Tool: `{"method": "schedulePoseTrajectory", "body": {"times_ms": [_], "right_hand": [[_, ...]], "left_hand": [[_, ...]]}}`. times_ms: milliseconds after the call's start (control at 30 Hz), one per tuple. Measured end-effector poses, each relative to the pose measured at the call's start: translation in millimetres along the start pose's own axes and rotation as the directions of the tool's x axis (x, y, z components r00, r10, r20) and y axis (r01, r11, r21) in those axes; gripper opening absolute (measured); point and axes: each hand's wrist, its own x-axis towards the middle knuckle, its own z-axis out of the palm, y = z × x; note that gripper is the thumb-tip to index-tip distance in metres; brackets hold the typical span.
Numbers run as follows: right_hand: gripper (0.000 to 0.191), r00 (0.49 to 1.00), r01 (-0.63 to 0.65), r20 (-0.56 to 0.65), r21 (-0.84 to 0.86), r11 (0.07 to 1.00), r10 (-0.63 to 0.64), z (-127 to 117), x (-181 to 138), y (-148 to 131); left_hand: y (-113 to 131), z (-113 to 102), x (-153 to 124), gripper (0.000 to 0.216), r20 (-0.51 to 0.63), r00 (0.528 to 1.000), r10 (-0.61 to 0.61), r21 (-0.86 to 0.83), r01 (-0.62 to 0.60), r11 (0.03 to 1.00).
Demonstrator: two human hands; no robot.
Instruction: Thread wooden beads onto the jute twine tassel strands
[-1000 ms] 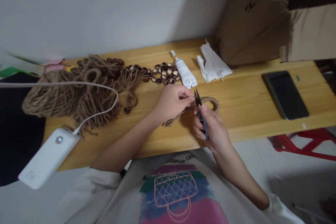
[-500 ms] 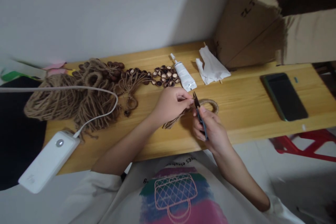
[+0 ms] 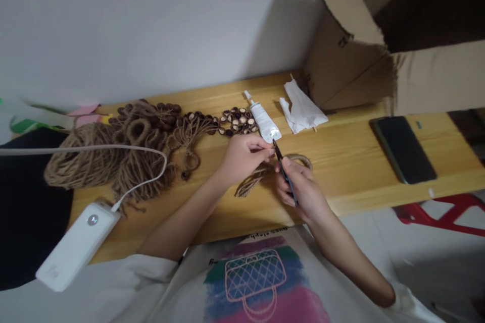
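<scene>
My left hand (image 3: 242, 157) is closed in a pinch on a jute cord piece (image 3: 253, 181) whose ring-shaped end (image 3: 301, 159) lies on the wooden table (image 3: 352, 151). My right hand (image 3: 301, 189) grips small dark thread snips (image 3: 283, 171), blades pointing up at the spot where the left fingers pinch the cord. The frayed end of the cord trails toward the table's front edge. Both hands meet near the table's middle, just below a white glue tube (image 3: 263, 121).
Jute twine bundles and wrapped rings (image 3: 113, 154) lie at the left, with brown nut shells (image 3: 237, 120) beside them. A white power bank (image 3: 76, 245) with cable sits front left. Crumpled white paper (image 3: 301, 108), a cardboard box (image 3: 364, 55) and a dark phone (image 3: 403, 149) are right.
The view has shifted, so everything sits lower in the picture. My hands keep the same grip on cord and snips, with hardly any movement between them.
</scene>
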Motion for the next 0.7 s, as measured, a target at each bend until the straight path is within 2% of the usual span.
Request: {"method": "schedulePoseTrajectory", "body": {"times_ms": [533, 700], "right_hand": [[0.046, 1.000, 0.007, 0.012, -0.033, 0.999, -0.006, -0.9, 4.4, -3.0], [0.047, 0.999, 0.037, -0.023, -0.118, 0.992, -0.040, -16.5, 2.8, -14.0]], "left_hand": [[-7.8, -4.1, -0.6, 0.007, -0.043, 0.999, 0.030, -0.053, -0.032, 0.998], [-13.9, -11.3, -4.1, 0.010, -0.059, 0.996, 0.070, -0.060, -0.074, 0.995]]}}
